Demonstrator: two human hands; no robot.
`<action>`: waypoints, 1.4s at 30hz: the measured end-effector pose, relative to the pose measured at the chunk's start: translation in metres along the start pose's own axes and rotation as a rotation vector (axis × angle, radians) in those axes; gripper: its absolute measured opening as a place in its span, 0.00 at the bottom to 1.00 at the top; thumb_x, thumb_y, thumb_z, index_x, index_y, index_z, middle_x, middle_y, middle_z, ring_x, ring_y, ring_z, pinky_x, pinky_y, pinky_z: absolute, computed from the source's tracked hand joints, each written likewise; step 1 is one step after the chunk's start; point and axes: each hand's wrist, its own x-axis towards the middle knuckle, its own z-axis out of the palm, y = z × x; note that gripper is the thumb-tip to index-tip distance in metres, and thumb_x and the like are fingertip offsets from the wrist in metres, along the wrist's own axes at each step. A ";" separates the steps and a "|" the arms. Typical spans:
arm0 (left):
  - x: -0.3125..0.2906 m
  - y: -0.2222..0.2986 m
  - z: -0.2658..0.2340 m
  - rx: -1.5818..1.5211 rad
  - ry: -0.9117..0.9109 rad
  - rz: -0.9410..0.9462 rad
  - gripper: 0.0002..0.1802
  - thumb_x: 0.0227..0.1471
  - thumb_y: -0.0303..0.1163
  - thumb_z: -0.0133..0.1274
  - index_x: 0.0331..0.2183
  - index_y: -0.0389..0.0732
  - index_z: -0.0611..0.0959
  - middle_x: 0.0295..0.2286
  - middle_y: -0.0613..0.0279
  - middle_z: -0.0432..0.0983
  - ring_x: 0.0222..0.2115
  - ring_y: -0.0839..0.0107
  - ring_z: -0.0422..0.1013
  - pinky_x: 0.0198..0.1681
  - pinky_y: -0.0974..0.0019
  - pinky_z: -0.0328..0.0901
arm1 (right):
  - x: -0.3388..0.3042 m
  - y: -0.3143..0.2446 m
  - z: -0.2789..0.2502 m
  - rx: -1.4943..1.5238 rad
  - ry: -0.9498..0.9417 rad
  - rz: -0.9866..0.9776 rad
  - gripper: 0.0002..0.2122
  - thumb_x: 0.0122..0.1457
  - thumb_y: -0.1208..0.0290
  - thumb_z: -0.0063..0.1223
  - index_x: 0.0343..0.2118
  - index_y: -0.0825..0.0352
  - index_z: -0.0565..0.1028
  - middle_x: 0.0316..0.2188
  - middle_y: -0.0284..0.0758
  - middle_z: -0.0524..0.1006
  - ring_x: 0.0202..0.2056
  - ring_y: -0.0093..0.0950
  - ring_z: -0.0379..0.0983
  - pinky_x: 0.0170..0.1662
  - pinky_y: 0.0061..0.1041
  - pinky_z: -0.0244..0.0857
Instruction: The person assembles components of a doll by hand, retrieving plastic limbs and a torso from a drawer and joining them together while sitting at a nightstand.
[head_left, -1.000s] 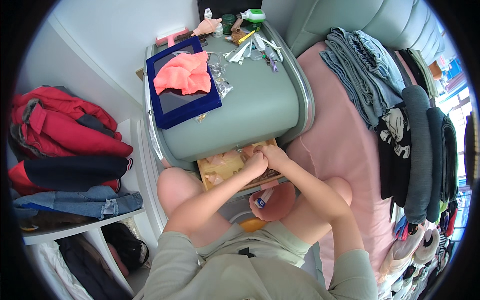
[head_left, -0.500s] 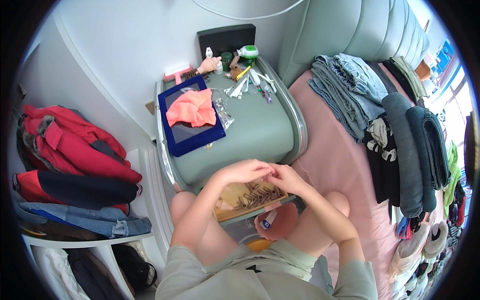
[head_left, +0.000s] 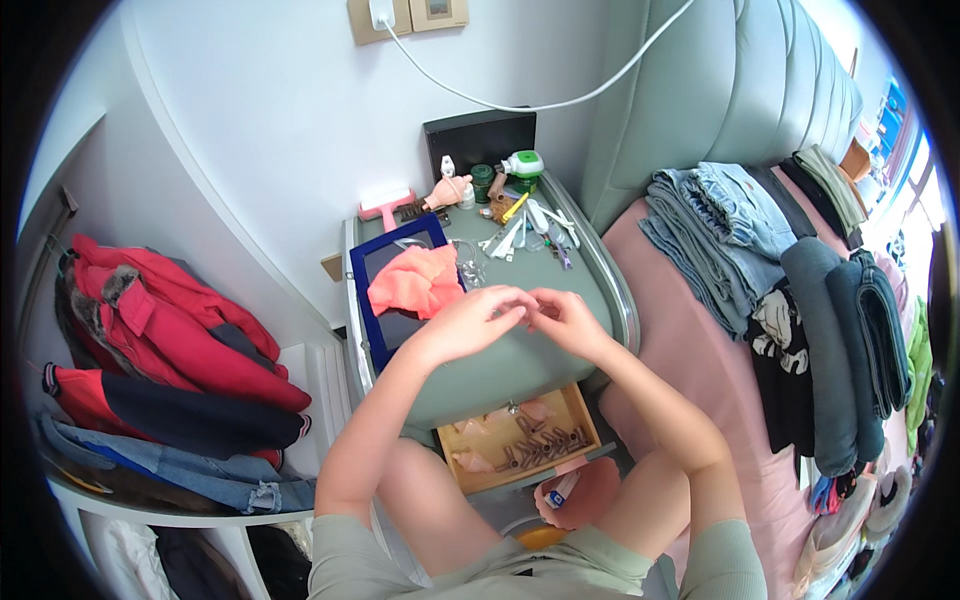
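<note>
My left hand (head_left: 487, 314) and my right hand (head_left: 570, 325) meet at the fingertips above the front of a green nightstand (head_left: 470, 385). Fingers of both hands are bent and pinched together; anything between them is too small or hidden to name. Below them, a pulled-out wooden drawer (head_left: 588, 412) holds several brown tube-like pieces (head_left: 545, 447) and small clear packets (head_left: 472, 461). Beside my left hand, a crumpled coral cloth (head_left: 412, 283) lies on a blue-rimmed tray (head_left: 368, 318) on the nightstand.
Small bottles, white sticks (head_left: 507, 237) and a pink roller (head_left: 384, 203) crowd the nightstand's back. Under the drawer sits a pink bin (head_left: 598, 490). Folded jeans (head_left: 705, 240) lie on the pink bed (head_left: 665, 330) at right. Jackets (head_left: 185, 325) hang in the wardrobe at left.
The view has shifted upward, showing more wall and cable. Both hands have moved from over the drawer to over the nightstand top, uncovering the drawer's inside.
</note>
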 end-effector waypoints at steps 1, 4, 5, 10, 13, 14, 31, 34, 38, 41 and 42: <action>-0.001 0.006 -0.009 -0.022 0.035 -0.052 0.12 0.53 0.29 0.42 0.39 0.38 0.73 0.34 0.63 0.70 0.34 0.77 0.66 0.38 0.73 0.61 | 0.011 -0.001 0.001 0.025 0.011 0.006 0.10 0.51 0.75 0.44 0.36 0.71 0.71 0.25 0.33 0.75 0.25 0.19 0.72 0.30 0.18 0.65; 0.009 -0.010 -0.033 -0.114 0.120 -0.133 0.11 0.53 0.29 0.42 0.39 0.37 0.73 0.34 0.66 0.70 0.34 0.79 0.65 0.39 0.74 0.60 | 0.043 -0.002 0.005 0.060 0.031 0.012 0.10 0.51 0.75 0.44 0.37 0.69 0.72 0.26 0.32 0.75 0.24 0.18 0.72 0.30 0.18 0.65; 0.013 -0.026 -0.041 0.029 0.222 -0.074 0.11 0.51 0.28 0.43 0.38 0.37 0.74 0.35 0.63 0.70 0.35 0.76 0.66 0.40 0.72 0.61 | 0.053 -0.003 0.005 0.030 0.036 0.007 0.11 0.51 0.74 0.44 0.37 0.69 0.72 0.26 0.32 0.75 0.24 0.18 0.72 0.30 0.18 0.65; 0.021 -0.055 -0.094 0.424 0.570 -0.177 0.13 0.45 0.32 0.46 0.35 0.40 0.77 0.36 0.55 0.72 0.37 0.60 0.69 0.39 0.63 0.63 | 0.111 0.000 0.006 -0.054 0.062 -0.009 0.12 0.50 0.74 0.44 0.39 0.67 0.70 0.27 0.31 0.75 0.24 0.18 0.72 0.30 0.19 0.65; 0.030 -0.079 -0.121 0.298 0.551 -0.342 0.14 0.44 0.33 0.47 0.35 0.40 0.77 0.35 0.53 0.73 0.34 0.62 0.71 0.38 0.63 0.63 | 0.148 0.015 0.005 -0.104 0.094 -0.019 0.17 0.47 0.72 0.47 0.42 0.66 0.68 0.29 0.34 0.75 0.28 0.25 0.73 0.33 0.24 0.65; 0.034 -0.087 -0.124 0.362 0.566 -0.335 0.14 0.43 0.34 0.47 0.35 0.40 0.77 0.34 0.53 0.73 0.34 0.62 0.71 0.38 0.63 0.63 | 0.160 0.022 0.006 -0.149 0.130 -0.061 0.18 0.46 0.71 0.48 0.43 0.66 0.67 0.30 0.35 0.75 0.29 0.28 0.73 0.34 0.26 0.65; 0.098 -0.175 -0.155 0.349 0.501 -0.530 0.16 0.39 0.38 0.54 0.28 0.36 0.80 0.23 0.59 0.77 0.26 0.70 0.73 0.33 0.70 0.64 | 0.237 0.070 0.029 -0.214 0.285 0.071 0.39 0.43 0.69 0.53 0.57 0.62 0.44 0.42 0.47 0.68 0.33 0.34 0.72 0.31 0.28 0.67; 0.101 -0.177 -0.149 0.393 0.554 -0.511 0.16 0.38 0.38 0.55 0.27 0.35 0.80 0.21 0.59 0.77 0.24 0.71 0.73 0.32 0.70 0.65 | 0.236 0.076 0.029 -0.223 0.258 0.032 0.38 0.43 0.70 0.53 0.57 0.62 0.45 0.44 0.47 0.66 0.32 0.31 0.72 0.31 0.25 0.67; 0.095 -0.191 -0.157 0.299 0.600 -0.459 0.16 0.39 0.36 0.55 0.30 0.34 0.79 0.22 0.58 0.77 0.25 0.70 0.73 0.31 0.71 0.65 | 0.229 0.062 0.040 -0.200 0.232 -0.118 0.35 0.43 0.73 0.52 0.56 0.64 0.48 0.45 0.46 0.66 0.30 0.28 0.71 0.36 0.21 0.64; 0.087 -0.182 -0.153 0.355 0.686 -0.339 0.17 0.39 0.40 0.56 0.29 0.37 0.79 0.23 0.56 0.76 0.27 0.67 0.74 0.31 0.68 0.66 | 0.207 0.040 0.045 0.019 0.224 -0.072 0.32 0.42 0.75 0.49 0.54 0.66 0.52 0.46 0.50 0.63 0.43 0.40 0.66 0.43 0.29 0.62; 0.086 -0.167 -0.145 0.407 0.712 -0.279 0.17 0.39 0.42 0.56 0.28 0.38 0.79 0.23 0.55 0.76 0.27 0.65 0.74 0.31 0.66 0.66 | 0.205 0.047 0.040 -0.042 0.265 -0.152 0.33 0.42 0.77 0.48 0.54 0.63 0.51 0.46 0.49 0.63 0.38 0.35 0.70 0.38 0.27 0.65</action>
